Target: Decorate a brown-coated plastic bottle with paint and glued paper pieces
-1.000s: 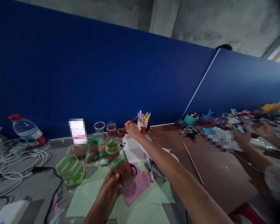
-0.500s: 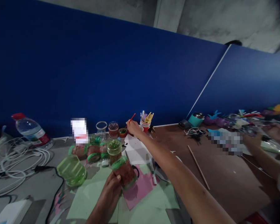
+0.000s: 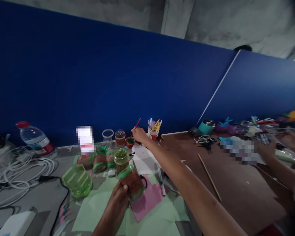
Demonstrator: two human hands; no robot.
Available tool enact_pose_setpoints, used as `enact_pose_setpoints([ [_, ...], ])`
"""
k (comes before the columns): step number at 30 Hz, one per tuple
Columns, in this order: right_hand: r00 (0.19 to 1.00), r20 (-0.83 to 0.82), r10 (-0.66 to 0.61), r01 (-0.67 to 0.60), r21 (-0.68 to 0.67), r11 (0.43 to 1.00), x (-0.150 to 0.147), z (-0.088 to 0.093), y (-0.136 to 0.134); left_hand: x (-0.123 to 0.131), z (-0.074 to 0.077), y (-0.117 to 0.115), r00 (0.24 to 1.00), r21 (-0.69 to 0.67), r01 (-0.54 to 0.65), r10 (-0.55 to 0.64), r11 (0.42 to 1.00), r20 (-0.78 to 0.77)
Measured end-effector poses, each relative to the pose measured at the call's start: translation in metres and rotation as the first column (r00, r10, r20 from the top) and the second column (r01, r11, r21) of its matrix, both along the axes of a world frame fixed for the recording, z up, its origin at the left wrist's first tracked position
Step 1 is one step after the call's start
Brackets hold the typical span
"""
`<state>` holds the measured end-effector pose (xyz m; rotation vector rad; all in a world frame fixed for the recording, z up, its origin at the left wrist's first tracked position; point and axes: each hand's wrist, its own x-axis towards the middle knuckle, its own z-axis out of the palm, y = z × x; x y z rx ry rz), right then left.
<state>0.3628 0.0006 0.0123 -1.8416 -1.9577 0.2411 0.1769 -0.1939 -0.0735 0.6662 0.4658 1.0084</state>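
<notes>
In the head view, you face a grey desk (image 3: 43, 190) with a brown surface (image 3: 231, 190) to its right. A blue partition (image 3: 100, 65) runs behind, topped by a bare concrete wall (image 3: 226, 26).

Count one brown-and-green mug (image 3: 131, 183) with a black handle, tilted above one pink sheet (image 3: 146, 209) and several pale green sheets (image 3: 90, 206). Your left grip (image 3: 118, 196) is closed on the mug's near side, thumb against its wall. Your right grip (image 3: 139, 135), reaching far across, pinches one thin red stick (image 3: 138, 123); its lower end is at one small pot (image 3: 130, 141), though contact inside is too small to tell.

Beside that hand stands one red-and-white cup (image 3: 153, 133) full of tools. Just behind the mug is one green-topped jar (image 3: 121, 159); to its left, one clear green tray (image 3: 77, 186). Farther left you have one red-capped bottle (image 3: 38, 141), tilted. On the brown surface, count one wooden rod (image 3: 209, 177) and one teal container (image 3: 206, 127). A co-worker's hands at far right are blurred.
</notes>
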Motion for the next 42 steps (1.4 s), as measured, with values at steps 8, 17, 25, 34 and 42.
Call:
enact_pose_setpoints([
  [8,0.951,-0.295,-0.092,0.106,0.032,0.994,0.01,0.01,-0.008,-0.002,-0.002,0.0,1.0,-0.004,0.019,-0.019,1.0,0.011],
  [17,0.601,-0.796,-0.068,0.174,0.048,0.984,0.036,0.033,-0.054,-0.005,0.003,-0.003,0.989,-0.063,0.064,-0.054,0.996,0.139],
  [25,-0.246,-0.969,0.024,-0.056,0.039,0.998,0.07,0.012,-0.187,-0.019,0.001,0.002,0.963,-0.331,0.15,-0.062,0.932,0.261],
  [34,-0.449,-0.893,-0.032,-0.182,0.056,0.982,0.054,-0.04,-0.221,-0.017,0.003,-0.001,0.959,-0.214,0.173,-0.115,0.961,0.261],
  [42,-0.385,-0.923,0.01,-0.238,0.11,0.965,0.061,-0.046,-0.225,-0.021,-0.004,0.006,0.935,-0.08,0.274,-0.246,0.958,0.256],
])
